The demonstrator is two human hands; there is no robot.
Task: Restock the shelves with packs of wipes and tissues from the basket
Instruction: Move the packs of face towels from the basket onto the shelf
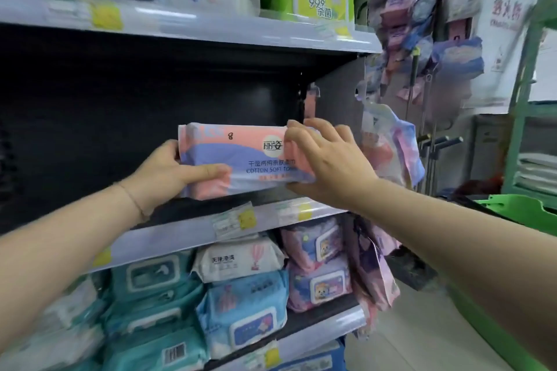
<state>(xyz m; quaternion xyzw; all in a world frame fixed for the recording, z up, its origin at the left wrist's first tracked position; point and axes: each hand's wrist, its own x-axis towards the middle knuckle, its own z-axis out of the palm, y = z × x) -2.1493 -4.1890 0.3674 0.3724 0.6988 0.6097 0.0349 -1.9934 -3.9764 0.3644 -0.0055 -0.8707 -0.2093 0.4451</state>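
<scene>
As the pack sits now: I have the pink-and-lilac pack of cotton towels [241, 159] lengthwise at the front edge of the middle shelf [168, 239], toward its right end, with the label facing me. I cannot tell whether its underside touches the shelf board yet.
Left grip: the left grip [168, 172] clasps the pack's left end, with the thumb lying across the front face and the fingers wrapped behind.
Right grip: the right grip [328, 159] is curled over the top right corner, fingers on top and thumb under the lower edge.
Step in hand: I judge this to be the placing, with the push back into the shelf not yet made.
Basket: the green basket [512, 205] stands low on my right, well apart from the shelf, and its contents are hidden from me.
Risk, front edge: if I let go this far forward, the soft pack may tip over the price tag [235, 220] and fall towards the stocked packs below [238, 259].
Risk, right end: the hanging packets [388, 147] dangle just beside the shelf's right end, near my right wrist. Drawing that arm out wide could knock them swinging or off their hooks.
Risk, squeeze: the wrapper looks slack, so a hard pinch at the corner could crease it and leave the pack sitting crooked.
Risk, depth: the shelf interior is dark and the depth is hard to read, so I might misjudge how far back to push.
</scene>
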